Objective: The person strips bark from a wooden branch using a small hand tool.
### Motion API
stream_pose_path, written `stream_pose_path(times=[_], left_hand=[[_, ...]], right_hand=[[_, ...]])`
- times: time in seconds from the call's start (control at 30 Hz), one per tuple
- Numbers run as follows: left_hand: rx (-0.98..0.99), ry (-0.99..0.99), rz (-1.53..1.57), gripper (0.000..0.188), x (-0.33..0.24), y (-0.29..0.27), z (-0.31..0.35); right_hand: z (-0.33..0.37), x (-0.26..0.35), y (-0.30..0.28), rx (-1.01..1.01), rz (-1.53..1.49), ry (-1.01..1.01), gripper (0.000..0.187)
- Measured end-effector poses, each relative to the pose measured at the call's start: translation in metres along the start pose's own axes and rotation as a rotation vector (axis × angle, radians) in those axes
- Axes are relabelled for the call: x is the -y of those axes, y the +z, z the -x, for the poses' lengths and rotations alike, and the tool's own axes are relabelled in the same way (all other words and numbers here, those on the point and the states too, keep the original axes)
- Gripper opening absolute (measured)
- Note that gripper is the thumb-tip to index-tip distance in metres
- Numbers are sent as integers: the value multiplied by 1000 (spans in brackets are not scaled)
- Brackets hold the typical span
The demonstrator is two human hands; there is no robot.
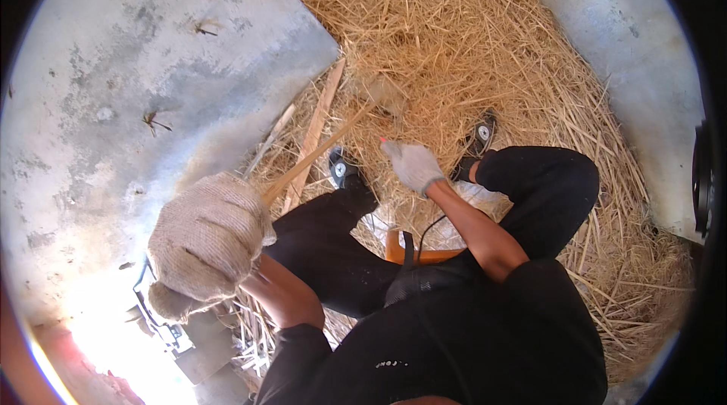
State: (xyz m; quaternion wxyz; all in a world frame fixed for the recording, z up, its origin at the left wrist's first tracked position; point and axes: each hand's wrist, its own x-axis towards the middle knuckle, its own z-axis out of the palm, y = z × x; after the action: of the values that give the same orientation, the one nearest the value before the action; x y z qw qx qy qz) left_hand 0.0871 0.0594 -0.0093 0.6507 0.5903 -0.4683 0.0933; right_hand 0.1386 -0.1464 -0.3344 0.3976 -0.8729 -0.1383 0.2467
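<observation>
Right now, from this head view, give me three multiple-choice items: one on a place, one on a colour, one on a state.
1. Where does the straw pile lie?
A. On the ground ahead of the person's feet
B. Inside a bucket
C. On a table

2. What colour are the trousers?
A. White
B. Black
C. Red

3. What is the left hand doing?
A. Lying flat and open on the concrete
B. Hanging empty
C. Closed in a knit glove round a thin stick

Answers:
1 A: the straw spreads over the ground beyond both shoes, between concrete slabs.
2 B: both bent legs are plainly black.
3 C: the gloved fist wraps the stick's near end, and the stick runs up toward the straw; the right hand, also gloved, is raised apart from it.
</observation>
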Motion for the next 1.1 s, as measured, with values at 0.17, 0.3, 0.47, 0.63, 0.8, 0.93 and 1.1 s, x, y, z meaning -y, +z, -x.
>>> stream_pose_path(times=[0.17, 0.3, 0.47, 0.63, 0.8, 0.93, 1.1], left_hand=[[-935, -95, -123, 42, 3, 37, -7], [-679, 40, 12, 57, -6, 35, 30], [-621, -3, -54, 65, 2, 58, 26], [-618, -2, -84, 65, -4, 56, 24], [-638, 5, -59, 64, 6, 51, 33], [-621, -2, -76, 64, -9, 55, 31], [-389, -31, -169, 49, 1, 66, 11]], right_hand=[[30, 36, -19, -156, -245, -4, 71], [65, 86, -55, -22, -244, -296, 57], [75, 102, -67, 37, -128, -253, 50], [9, 32, -41, -70, -38, -41, 60], [59, 90, -55, -81, -305, -320, 54], [28, 64, -18, -52, -177, -178, 69], [-41, -106, 24, -65, 191, 311, 86]])
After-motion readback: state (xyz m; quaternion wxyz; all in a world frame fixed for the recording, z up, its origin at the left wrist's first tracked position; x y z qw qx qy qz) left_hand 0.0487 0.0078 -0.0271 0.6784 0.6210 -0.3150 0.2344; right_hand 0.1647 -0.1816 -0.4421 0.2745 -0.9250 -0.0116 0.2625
